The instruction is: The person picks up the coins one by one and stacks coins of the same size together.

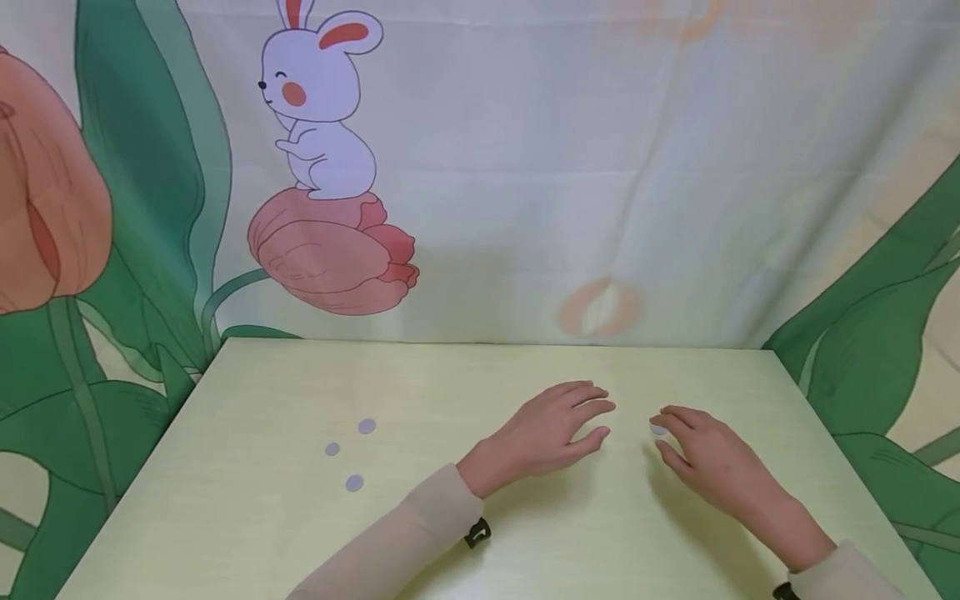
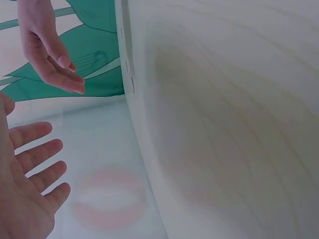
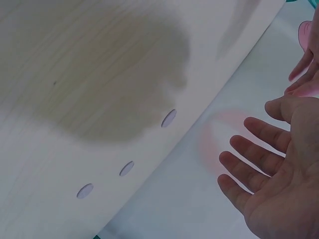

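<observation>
Both hands hover over the pale tabletop, holding nothing. My left hand is right of the table's middle, its fingers spread and slightly bent, palm bare in the left wrist view. Across a short gap from it, my right hand has loosely bent fingers, and its palm is bare in the right wrist view. One small pale disc shows at the right fingertips, partly covered by them. Three pale discs, the nearest among them, lie on the table in the right wrist view.
On the table's left part lie three more pale discs: an upper one, a middle one and a lower one. Behind the table hangs a curtain printed with a rabbit and tulips.
</observation>
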The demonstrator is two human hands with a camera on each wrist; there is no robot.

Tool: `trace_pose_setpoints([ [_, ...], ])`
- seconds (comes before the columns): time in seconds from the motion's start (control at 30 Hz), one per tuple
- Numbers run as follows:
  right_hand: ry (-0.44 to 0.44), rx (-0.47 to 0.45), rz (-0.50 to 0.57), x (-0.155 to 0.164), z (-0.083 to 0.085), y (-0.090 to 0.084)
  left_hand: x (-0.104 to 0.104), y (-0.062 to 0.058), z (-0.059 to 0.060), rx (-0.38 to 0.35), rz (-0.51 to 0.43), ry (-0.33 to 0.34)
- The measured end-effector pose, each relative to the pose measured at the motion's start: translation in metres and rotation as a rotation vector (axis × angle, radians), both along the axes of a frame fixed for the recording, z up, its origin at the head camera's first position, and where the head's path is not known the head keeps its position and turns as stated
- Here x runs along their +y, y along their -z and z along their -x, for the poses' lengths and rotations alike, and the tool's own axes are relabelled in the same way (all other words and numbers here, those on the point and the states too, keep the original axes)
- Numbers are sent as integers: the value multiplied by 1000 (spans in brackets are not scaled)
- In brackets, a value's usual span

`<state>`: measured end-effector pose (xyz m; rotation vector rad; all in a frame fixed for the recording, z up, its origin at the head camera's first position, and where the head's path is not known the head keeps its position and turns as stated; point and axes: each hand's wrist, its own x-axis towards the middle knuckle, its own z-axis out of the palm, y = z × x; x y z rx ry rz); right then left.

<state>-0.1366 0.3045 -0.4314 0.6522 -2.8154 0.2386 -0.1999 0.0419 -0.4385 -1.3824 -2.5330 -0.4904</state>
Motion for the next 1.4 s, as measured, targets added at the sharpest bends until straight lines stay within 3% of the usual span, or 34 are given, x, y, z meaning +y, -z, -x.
trace_pose_setpoints([
  [0.37, 18, -32, 34, 11, 4, 11, 15, 2, 5, -46, 13, -6],
  [0.7, 33, -80, 58, 28, 9, 22, 34, 7, 8, -137, 17, -5],
  [0.97, 57, -149, 149, 37, 22, 29, 47, 12, 16, -166, 32, -54],
  [1.2, 27, -136, 167, 41, 34, 36, 56, 16, 25, -321, -24, -50],
  [1.4, 56, -195, 221, 46, 39, 41, 64, 21, 31, -439, -47, -35],
])
